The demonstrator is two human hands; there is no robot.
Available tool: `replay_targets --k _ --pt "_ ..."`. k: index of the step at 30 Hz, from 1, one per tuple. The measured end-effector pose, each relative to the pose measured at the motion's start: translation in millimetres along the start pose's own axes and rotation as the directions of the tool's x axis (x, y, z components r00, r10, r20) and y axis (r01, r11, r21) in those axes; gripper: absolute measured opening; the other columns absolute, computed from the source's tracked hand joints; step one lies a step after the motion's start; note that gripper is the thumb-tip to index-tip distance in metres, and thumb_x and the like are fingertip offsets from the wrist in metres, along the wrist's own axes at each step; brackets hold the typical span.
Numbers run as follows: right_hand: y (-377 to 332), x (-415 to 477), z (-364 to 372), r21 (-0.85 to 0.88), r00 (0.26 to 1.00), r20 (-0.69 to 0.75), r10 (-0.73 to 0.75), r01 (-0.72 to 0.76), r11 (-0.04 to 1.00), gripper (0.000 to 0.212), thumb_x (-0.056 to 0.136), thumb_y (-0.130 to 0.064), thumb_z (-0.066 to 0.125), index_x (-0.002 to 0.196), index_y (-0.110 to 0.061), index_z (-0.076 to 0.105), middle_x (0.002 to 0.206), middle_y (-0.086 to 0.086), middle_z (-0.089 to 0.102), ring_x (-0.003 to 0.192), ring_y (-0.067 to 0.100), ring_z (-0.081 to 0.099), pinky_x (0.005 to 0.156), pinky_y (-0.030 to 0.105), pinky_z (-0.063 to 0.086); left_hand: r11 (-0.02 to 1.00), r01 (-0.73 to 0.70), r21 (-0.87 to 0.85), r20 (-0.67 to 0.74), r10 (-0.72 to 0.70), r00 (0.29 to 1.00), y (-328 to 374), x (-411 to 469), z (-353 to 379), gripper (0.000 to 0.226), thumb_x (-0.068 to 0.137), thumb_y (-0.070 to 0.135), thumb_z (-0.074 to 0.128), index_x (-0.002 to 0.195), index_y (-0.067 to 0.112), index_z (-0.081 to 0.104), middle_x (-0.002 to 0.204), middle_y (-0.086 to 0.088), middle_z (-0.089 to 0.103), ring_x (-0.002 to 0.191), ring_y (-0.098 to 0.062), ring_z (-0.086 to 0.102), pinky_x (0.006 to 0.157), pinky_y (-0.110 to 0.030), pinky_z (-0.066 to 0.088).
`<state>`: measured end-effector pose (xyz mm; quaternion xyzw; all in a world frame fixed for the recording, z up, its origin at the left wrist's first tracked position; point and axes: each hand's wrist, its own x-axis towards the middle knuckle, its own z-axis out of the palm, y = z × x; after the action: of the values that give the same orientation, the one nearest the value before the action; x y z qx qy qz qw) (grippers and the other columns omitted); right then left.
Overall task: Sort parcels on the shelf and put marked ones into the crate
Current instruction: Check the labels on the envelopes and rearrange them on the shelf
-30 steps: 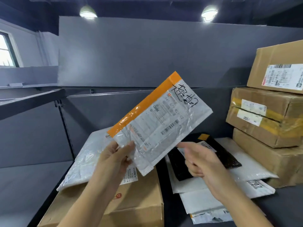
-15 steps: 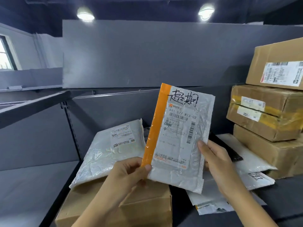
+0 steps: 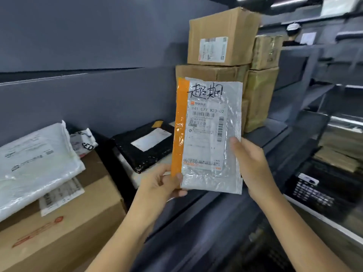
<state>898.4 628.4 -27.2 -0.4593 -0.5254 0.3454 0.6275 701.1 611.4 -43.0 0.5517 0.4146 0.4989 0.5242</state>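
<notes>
– Mailer (image 3: 210, 138) first: where do you have it?
– You hold it upright in front of you, over the near edge of the shelf (image 3: 273, 130). It is silver, with an orange strip down its left side.
– And your grip?
– Your left hand (image 3: 163, 185) pinches the lower left corner, thumb on the front over the orange strip. Your right hand (image 3: 253, 163) grasps the right edge, thumb on the front and fingers behind.
– Is it marked?
– Yes. Black handwriting (image 3: 205, 92) runs across the top, just above the printed label (image 3: 208, 134) that faces you.
– Where is the crate?
– The black crate (image 3: 314, 185) sits low on your right, well apart from the mailer. What lies in it is too blurred to tell.
– What else is on the shelf?
– On the near left a cardboard box (image 3: 64, 222) carries a white poly bag (image 3: 33, 165). Farther along, a black mailer (image 3: 143, 146) lies flat to the left of your parcel. Behind your parcel, stacked cartons (image 3: 222, 38) stand against the back panel.
– Anyone about?
– A person in a white cap (image 3: 293, 29) stands far off on the right.
</notes>
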Motion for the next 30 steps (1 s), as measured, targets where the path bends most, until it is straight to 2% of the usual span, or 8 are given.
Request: replay_targets --k 5,8,10,16,18,21,25,30 --pt "1.9 -23.7 -45.6 -0.038 0.992 -0.103 0.070 -0.074 0.997 0.035 0.098 -0.036 0.046 0.098 -0.005 0.062 0.113 0.030 0.057 0.107 0.047 0.052 0.094 0.061 0.042 0.994 0.053 -0.091 0.088 -0.045 0.995 -14.3 -3.1 45.6 0.020 0.093 0.005 0.052 0.109 0.001 0.064 0.100 -0.022 0.072 0.075 -0.014 0.069 0.066 -0.018 0.055" --pt "1.5 -34.1 -74.1 -0.054 0.991 -0.112 0.069 -0.076 0.996 0.030 0.099 -0.032 0.043 0.099 -0.017 0.069 0.105 0.006 0.071 0.102 0.023 0.065 0.086 0.037 0.055 0.994 0.049 -0.096 0.126 -0.036 0.991 -15.8 -3.1 73.4 0.019 0.093 0.005 0.052 0.106 0.004 0.066 0.095 -0.018 0.073 0.075 -0.014 0.070 0.067 -0.019 0.055" --pt "2.9 -40.8 -97.3 -0.068 0.995 -0.087 0.053 -0.059 0.996 0.030 0.100 -0.031 0.043 0.102 -0.015 0.068 0.103 0.003 0.072 0.101 0.019 0.067 0.079 0.021 0.050 0.995 0.044 -0.089 0.147 -0.031 0.989 -17.5 -2.6 94.3 0.017 0.094 0.005 0.052 0.101 0.009 0.067 0.088 -0.012 0.074 0.075 -0.014 0.070 0.068 -0.020 0.055" --pt "3.7 -57.0 -188.7 -0.171 0.981 -0.179 0.075 -0.106 0.980 0.024 0.097 -0.029 0.047 0.089 -0.022 0.068 0.094 0.025 0.062 0.076 0.020 0.059 0.072 0.029 0.044 0.999 0.053 -0.008 0.254 -0.049 0.966 -29.7 1.9 176.4 0.018 0.094 0.007 0.052 0.099 0.013 0.069 0.096 -0.017 0.072 0.079 -0.012 0.068 0.073 -0.024 0.053" --pt "8.1 -66.1 -221.6 -0.170 0.972 -0.217 0.096 -0.134 0.976 0.023 0.097 -0.027 0.048 0.091 -0.026 0.070 0.096 0.012 0.070 0.085 0.022 0.066 0.080 0.039 0.048 0.998 0.066 0.006 0.305 -0.064 0.950 -40.6 1.1 207.8 0.018 0.095 0.006 0.051 0.099 0.010 0.068 0.096 -0.022 0.069 0.079 -0.012 0.068 0.070 -0.021 0.054" --pt "20.3 -83.9 -267.9 -0.152 0.946 -0.288 0.148 -0.197 0.968 0.023 0.097 -0.025 0.048 0.092 -0.035 0.068 0.093 -0.020 0.073 0.090 0.000 0.067 0.085 0.027 0.050 0.993 0.117 -0.004 0.361 -0.108 0.926 -64.0 -5.7 255.3 0.018 0.095 0.005 0.050 0.099 0.008 0.067 0.089 -0.015 0.067 0.079 -0.013 0.066 0.068 -0.019 0.054" --pt "50.4 -114.1 -323.0 -0.193 0.910 -0.355 0.215 -0.296 0.935 0.018 0.095 -0.028 0.052 0.089 -0.031 0.069 0.095 -0.012 0.073 0.092 0.006 0.066 0.092 0.031 0.048 0.976 0.217 0.031 0.428 -0.209 0.879 -99.4 -12.4 307.6 0.019 0.096 0.007 0.049 0.101 0.009 0.068 0.088 -0.003 0.074 0.078 -0.009 0.070 0.069 -0.019 0.055" --pt "95.0 -147.7 -370.5 -0.108 0.812 -0.495 0.309 -0.410 0.906 0.020 0.094 -0.017 0.055 0.081 -0.028 0.067 0.081 -0.018 0.072 0.076 -0.007 0.064 0.077 0.016 0.049 0.945 0.264 0.195 0.449 -0.326 0.832 -150.7 -14.4 354.0 0.025 0.099 0.008 0.044 0.099 0.007 0.069 0.090 -0.004 0.070 0.085 -0.013 0.063 0.082 -0.022 0.055"
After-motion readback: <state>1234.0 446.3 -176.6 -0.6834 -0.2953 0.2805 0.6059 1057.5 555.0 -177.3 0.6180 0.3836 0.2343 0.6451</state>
